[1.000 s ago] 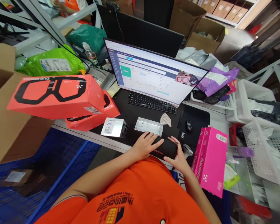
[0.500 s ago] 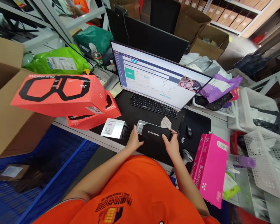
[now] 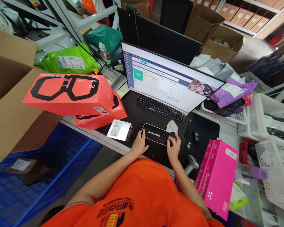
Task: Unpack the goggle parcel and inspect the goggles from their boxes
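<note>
A black case with white "Wakening" lettering lies inside a shallow open box with pale edges, on the dark desk mat in front of me. My left hand grips the box's left end, thumb held out on the near side. At the right end, my right hand has its fingers bent against the box's edge and the end of the case. Just left of the box sits a white carton with a printed label. A crumpled pale paper lies behind the right end.
Behind stand a keyboard and a lit monitor. Coral boxes are stacked at left beside an open cardboard box. A mouse, a handheld scanner and pink boxes are at right.
The black case has gone down into the box and now fills it. My right hand has shifted to the box's right end, fingers more bent. The view has turned slightly left.
</note>
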Tool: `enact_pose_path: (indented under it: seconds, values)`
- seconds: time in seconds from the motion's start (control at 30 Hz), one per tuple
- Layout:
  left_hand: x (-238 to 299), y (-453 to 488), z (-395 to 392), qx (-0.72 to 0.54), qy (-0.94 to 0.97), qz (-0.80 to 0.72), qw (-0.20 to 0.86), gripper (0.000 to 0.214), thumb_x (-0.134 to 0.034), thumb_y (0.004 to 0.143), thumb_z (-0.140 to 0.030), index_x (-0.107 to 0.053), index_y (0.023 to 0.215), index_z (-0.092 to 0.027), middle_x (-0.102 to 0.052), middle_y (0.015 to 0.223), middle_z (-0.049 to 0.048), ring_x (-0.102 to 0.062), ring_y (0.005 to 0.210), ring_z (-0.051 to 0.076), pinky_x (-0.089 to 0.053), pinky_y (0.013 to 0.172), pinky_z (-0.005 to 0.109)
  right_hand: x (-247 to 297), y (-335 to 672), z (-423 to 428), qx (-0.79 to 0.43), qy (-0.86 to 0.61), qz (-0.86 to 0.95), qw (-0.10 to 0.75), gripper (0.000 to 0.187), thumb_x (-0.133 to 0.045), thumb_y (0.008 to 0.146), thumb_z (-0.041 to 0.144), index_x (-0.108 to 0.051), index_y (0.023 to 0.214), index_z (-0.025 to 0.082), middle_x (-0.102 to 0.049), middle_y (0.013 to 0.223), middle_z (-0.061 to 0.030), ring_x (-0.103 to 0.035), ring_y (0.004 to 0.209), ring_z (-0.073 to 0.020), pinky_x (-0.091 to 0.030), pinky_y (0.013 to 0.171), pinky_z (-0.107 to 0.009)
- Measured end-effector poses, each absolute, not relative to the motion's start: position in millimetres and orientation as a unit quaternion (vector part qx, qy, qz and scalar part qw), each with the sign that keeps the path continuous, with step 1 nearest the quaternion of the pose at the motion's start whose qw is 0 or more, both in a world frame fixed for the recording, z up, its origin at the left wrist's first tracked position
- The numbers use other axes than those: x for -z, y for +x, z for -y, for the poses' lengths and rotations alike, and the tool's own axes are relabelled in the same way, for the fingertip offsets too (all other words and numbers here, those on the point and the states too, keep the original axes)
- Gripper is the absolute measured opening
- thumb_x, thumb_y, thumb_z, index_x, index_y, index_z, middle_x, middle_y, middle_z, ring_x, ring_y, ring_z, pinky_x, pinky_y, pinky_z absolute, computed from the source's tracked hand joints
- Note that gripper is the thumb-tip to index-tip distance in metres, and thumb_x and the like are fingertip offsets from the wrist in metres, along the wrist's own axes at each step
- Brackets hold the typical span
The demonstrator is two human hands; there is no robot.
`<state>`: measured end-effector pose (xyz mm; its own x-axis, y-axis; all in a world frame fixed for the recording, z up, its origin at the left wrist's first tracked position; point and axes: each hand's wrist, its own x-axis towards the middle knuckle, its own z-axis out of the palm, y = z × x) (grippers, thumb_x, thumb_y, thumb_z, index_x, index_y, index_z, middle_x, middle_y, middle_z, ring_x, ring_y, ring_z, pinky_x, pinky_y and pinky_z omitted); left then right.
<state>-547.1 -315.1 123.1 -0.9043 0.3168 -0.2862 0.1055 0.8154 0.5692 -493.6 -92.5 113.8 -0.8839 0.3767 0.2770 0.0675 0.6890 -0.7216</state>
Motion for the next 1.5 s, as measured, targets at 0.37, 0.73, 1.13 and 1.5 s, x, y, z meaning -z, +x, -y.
enact_pose_path:
  seconds: [0.37, 0.73, 1.13, 1.5]
  values:
    - [-128.5, -544.1, 310.5, -0.216, 0.13, -0.951, 0.178, 0.096, -0.072, 0.082, -0.02, -0.019, 0.161, -0.024, -0.005, 0.164, 0.0283, -0.044, 0.14, 0.046, -0.045, 0.109, 0.05, -132.3, -488.9, 91.1, -0.286, -0.074, 0.944, 0.145, 0.047, -0.061, 0.094, 0.03, -0.057, 0.136, 0.012, -0.053, 0.144, -0.0209, -0.05, 0.135, -0.0309, -0.045, 0.111, -0.051]
    - [-123.5, -542.4, 314.2, -0.224, 0.16, -0.948, 0.161, 0.091, -0.07, 0.082, -0.014, -0.024, 0.16, -0.026, -0.005, 0.162, 0.0262, -0.036, 0.145, 0.048, -0.043, 0.11, 0.051, -130.6, -479.3, 106.4, -0.141, -0.034, 0.977, 0.156, 0.036, -0.054, 0.097, 0.02, -0.061, 0.13, 0.009, -0.071, 0.123, -0.0161, -0.051, 0.135, -0.0318, -0.033, 0.116, -0.053]
    - [-124.3, -543.9, 312.0, -0.192, 0.151, -0.954, 0.172, 0.093, -0.071, 0.082, -0.018, -0.022, 0.16, -0.02, -0.023, 0.153, 0.0277, -0.045, 0.137, 0.044, -0.043, 0.108, 0.05, -145.8, -515.3, 89.7, -0.255, -0.208, 0.941, 0.07, 0.028, -0.053, 0.093, 0.023, -0.068, 0.114, 0.013, -0.075, 0.074, -0.0061, -0.069, 0.098, -0.0274, -0.037, 0.107, -0.049]
    - [-121.9, -542.3, 313.1, -0.177, 0.163, -0.956, 0.166, 0.095, -0.069, 0.082, -0.018, -0.015, 0.161, -0.02, -0.023, 0.153, 0.0255, -0.044, 0.138, 0.041, -0.043, 0.109, 0.048, -160.1, -497.7, 141.5, -0.024, -0.008, 0.997, -0.066, 0.06, -0.055, 0.095, 0.021, -0.044, 0.148, -0.004, -0.06, 0.138, -0.0284, -0.038, 0.146, -0.0412, -0.018, 0.12, -0.061]
